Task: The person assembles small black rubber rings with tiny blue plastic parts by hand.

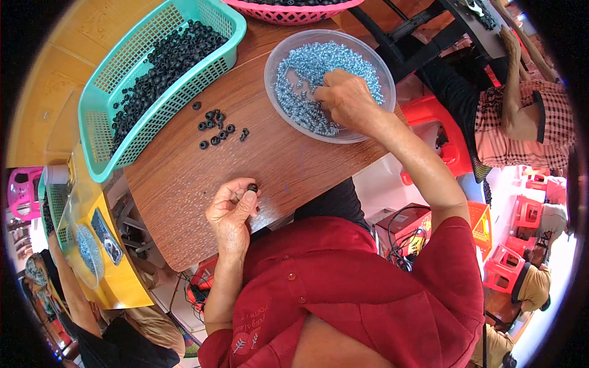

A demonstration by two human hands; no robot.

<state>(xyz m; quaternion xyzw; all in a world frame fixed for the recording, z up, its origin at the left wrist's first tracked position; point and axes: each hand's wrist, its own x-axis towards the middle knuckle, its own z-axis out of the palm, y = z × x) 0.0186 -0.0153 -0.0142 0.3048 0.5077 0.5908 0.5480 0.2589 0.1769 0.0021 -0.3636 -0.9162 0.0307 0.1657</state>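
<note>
My left hand is held above the near part of the brown wooden table. Between its thumb and fingers it pinches a small round black plastic piece. At the far right of the table stands a clear round bowl of small shiny light-blue pieces that look like coiled springs. My right hand reaches into this bowl, fingers bent down among the pieces; whatever its fingertips hold is hidden. Several loose black pieces lie at the table's middle, some with a hole showing.
A teal plastic basket of black pieces stands at the far left. Beyond the bowl is a pink basket. Red stools and a co-worker in a checked shirt are to the right. Another person's arm is at lower left.
</note>
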